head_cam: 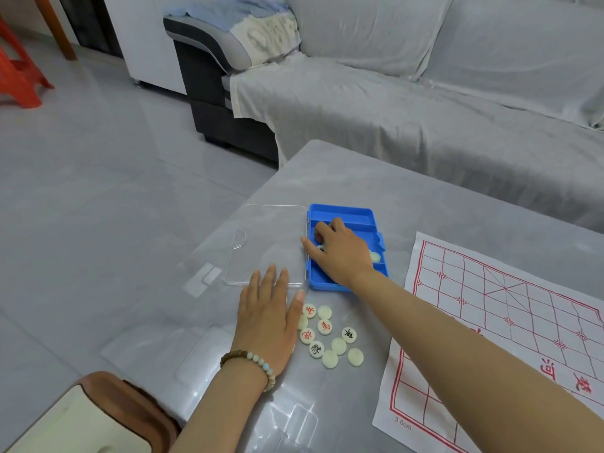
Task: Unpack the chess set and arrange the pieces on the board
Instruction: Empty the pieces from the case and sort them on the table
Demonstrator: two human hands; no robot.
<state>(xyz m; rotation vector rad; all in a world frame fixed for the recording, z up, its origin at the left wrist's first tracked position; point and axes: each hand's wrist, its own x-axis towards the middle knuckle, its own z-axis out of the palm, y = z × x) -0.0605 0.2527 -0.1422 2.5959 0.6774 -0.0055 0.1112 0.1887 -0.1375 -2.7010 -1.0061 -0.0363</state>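
Note:
A blue plastic box [354, 213] lies open on the grey table, its clear lid [271, 243] folded out flat to the left. My right hand [340, 251] is inside the box with fingers curled round pale round chess pieces; what it holds is mostly hidden. One more pale piece [375, 256] shows in the box to its right. My left hand [266, 317] lies flat, fingers straight, on the table by the lid's near edge. Right beside it sit several cream pieces [328, 335], some with red or black characters. The paper board [510, 328] with red lines lies at the right.
A grey covered sofa [425, 103] stands behind the table [376, 178]. A brown and cream stool [98, 416] is at the lower left. An orange stool [19, 76] stands on the tiled floor at the far left.

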